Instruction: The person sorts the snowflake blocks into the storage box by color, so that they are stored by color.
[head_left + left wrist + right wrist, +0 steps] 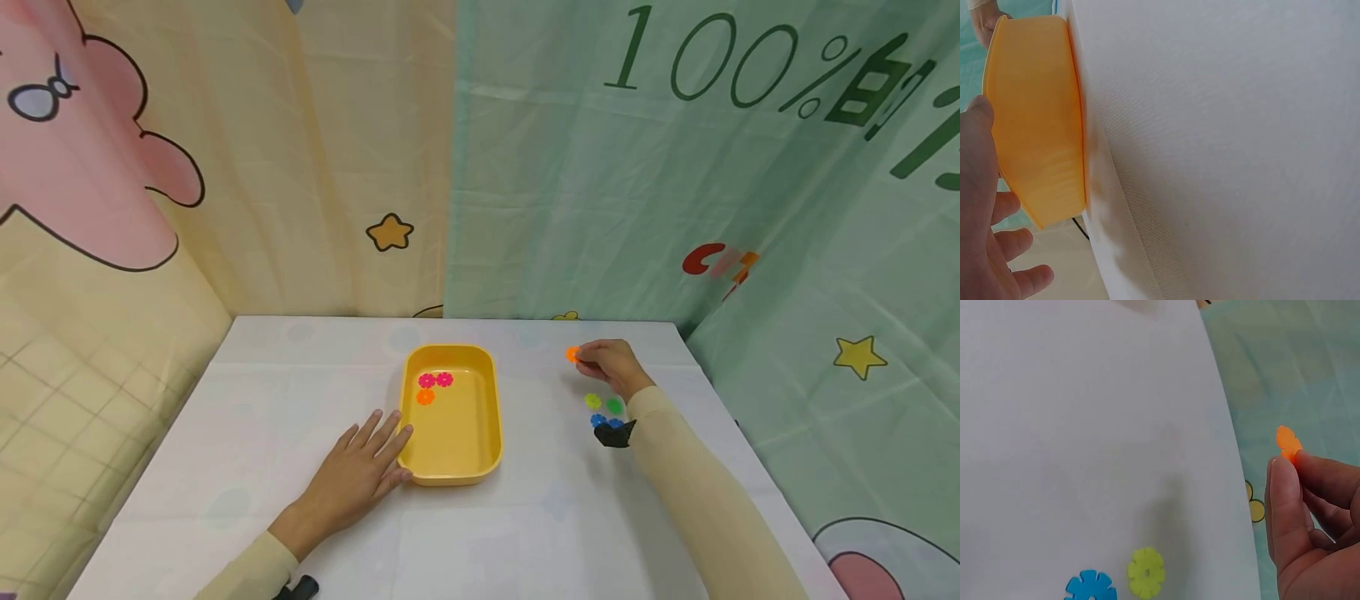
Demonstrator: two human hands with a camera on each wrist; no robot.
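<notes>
Between thumb and fingertips my right hand (pixel 615 364) pinches an orange flower-shaped plastic piece (pixel 1287 441), raised over the far right of the table. Below that hand lie a yellow-green flower piece (pixel 1146 573), a green one (pixel 615 406) and blue ones (pixel 1090 586), partly hidden by a black wrist strap in the head view. My left hand (pixel 358 471), fingers spread straight, touches the left rim of a yellow tray (pixel 480 450). Inside the tray, two pink flower pieces (pixel 444 379) and an orange flower piece (pixel 425 397) sit toward the far left.
A white cloth covers the table (pixel 300 375). Printed curtains (pixel 570 208) hang behind its far edge and along both sides. The tray's walls stand up from the table between the two hands.
</notes>
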